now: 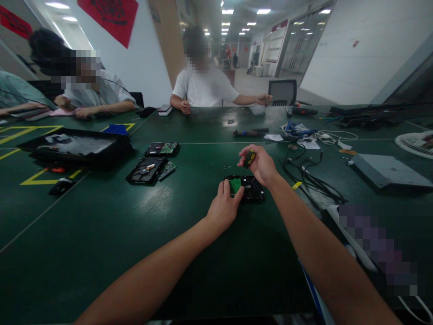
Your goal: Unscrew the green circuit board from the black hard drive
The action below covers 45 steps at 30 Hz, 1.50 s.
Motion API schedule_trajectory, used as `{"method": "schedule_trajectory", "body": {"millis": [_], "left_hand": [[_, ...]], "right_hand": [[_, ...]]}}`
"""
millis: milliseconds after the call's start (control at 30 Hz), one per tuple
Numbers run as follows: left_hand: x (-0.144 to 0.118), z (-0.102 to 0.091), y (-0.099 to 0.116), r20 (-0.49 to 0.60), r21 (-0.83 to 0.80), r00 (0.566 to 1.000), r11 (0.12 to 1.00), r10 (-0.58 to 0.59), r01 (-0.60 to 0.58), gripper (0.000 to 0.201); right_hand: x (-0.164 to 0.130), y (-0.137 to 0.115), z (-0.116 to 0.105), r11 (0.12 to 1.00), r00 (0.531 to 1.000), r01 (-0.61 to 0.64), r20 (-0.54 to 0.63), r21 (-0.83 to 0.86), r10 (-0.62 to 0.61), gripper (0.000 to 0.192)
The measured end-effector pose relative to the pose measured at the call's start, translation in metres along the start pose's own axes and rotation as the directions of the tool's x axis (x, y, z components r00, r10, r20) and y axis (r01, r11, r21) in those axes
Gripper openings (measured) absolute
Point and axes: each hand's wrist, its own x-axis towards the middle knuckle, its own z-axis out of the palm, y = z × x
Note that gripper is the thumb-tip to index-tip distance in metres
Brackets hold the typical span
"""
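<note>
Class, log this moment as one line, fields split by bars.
left hand: resting on black device with green board | right hand: holding yellow-and-black tool | surface: green tabletop

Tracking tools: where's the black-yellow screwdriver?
In the head view, right of centre, the screwdriver is in the right hand, near the black drive.

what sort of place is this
It looks like a shared electronics workroom: a black drive-like unit with a green circuit board lies under the left hand, dark cables lie on the green table, and a person in white sits opposite.
</note>
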Motion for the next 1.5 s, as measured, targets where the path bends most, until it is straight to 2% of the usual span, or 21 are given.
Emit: {"method": "schedule_trajectory", "body": {"millis": [167,500,600,800,1033,1200,1500], "left_hand": [[0.000,0.000,0.001,-0.004,0.004,1.000,1.000,0.003,-0.003,0.060],[0.000,0.001,0.000,-0.007,0.021,1.000,1.000,0.009,-0.009,0.060],[0.001,0.002,-0.001,-0.008,0.019,1.000,1.000,0.010,-0.010,0.059],[0.000,0.001,0.000,0.005,0.012,1.000,1.000,-0.006,0.005,0.061],[0.000,0.000,0.001,-0.002,0.010,1.000,1.000,0.001,-0.001,0.058],[0.001,0.003,-0.001,-0.013,0.022,1.000,1.000,-0.001,0.001,0.060],[-0.001,0.001,0.000,-0.027,0.029,1.000,0.999,0.016,-0.015,0.059]], "right_hand": [[-0.001,0.000,0.003,0.999,0.999,0.029,-0.029,-0.027,-0.029,0.031],[-0.003,-0.004,0.003,1.000,1.000,-0.001,0.024,0.012,0.001,0.045],[-0.001,-0.002,0.001,0.999,0.999,0.016,0.030,0.042,-0.018,0.040],[0.000,0.002,0.002,0.999,0.999,0.045,-0.029,0.008,-0.045,0.026],[0.000,0.002,0.004,0.998,0.999,0.051,-0.015,0.046,-0.051,0.025],[0.000,0.003,0.004,0.997,0.999,0.033,0.010,0.068,-0.034,0.039],[0.002,0.005,0.002,0.999,0.998,0.037,-0.042,-0.002,-0.037,0.028]]}}
